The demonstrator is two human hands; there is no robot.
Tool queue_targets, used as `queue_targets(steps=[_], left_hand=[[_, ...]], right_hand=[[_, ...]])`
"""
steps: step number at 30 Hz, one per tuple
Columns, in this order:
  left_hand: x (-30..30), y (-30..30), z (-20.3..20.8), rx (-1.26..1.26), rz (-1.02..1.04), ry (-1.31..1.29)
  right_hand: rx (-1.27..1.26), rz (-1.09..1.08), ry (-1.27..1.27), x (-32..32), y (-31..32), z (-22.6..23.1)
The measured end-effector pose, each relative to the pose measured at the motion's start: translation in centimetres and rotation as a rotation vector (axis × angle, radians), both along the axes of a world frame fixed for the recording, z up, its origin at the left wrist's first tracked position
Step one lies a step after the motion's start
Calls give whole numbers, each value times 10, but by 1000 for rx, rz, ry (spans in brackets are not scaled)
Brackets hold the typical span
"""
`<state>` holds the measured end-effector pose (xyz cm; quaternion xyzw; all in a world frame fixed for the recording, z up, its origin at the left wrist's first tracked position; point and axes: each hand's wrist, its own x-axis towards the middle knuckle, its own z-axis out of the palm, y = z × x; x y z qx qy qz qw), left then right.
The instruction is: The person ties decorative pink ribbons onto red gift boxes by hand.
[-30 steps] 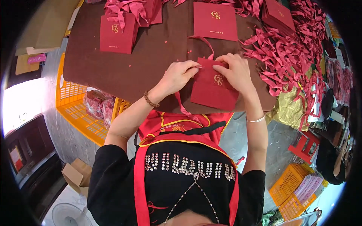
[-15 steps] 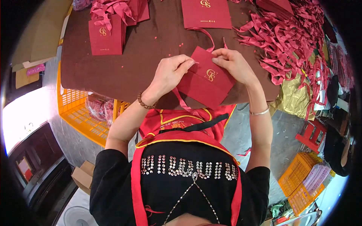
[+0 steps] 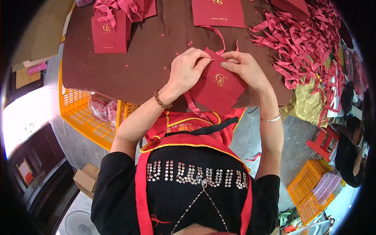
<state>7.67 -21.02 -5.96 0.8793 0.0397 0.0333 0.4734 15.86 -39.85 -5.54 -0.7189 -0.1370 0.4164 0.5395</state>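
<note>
A red paper gift bag (image 3: 219, 93) with gold print lies tilted at the table's near edge, between my hands. My left hand (image 3: 187, 72) pinches at its upper left edge; a pale bit shows at the fingertips, perhaps a ribbon end. With thumb in front and fingers behind, my right hand (image 3: 247, 71) grips the bag's upper right edge. One red ribbon (image 3: 191, 105) hangs down by the bag's left side, and another ribbon (image 3: 220, 38) loops up beyond its top. Just past it lies a second red bag (image 3: 218, 15).
A heap of red ribbons (image 3: 293, 47) covers the table's right side, beside gold wrapping (image 3: 307, 98). Stacked red bags (image 3: 109, 37) stand at the far left. Red scraps dot the brown tablecloth (image 3: 149, 51). Yellow crates (image 3: 84, 117) sit below the table's left edge.
My left hand has shifted right and slightly up along the bag's edge, its wrist turning. The right hand keeps its hold. The whole view has shifted slightly.
</note>
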Motion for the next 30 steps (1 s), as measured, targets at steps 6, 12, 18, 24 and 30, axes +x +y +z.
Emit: queue_targets(steps=[6,12,18,24,30], left_hand=[[1,3,-6,-8,28,26],[-1,9,-6,-70,84,-1],[-8,4,4,22,30,0],[-2,0,-1,38,-2,-37],[12,-3,18,260,-42,-193]], right_hand=[[62,-45,76,-3,3,1],[73,4,57,-2,1,-1],[98,-18,111,-8,3,3],[90,-54,65,-7,3,1],[138,-14,-5,4,6,-1]])
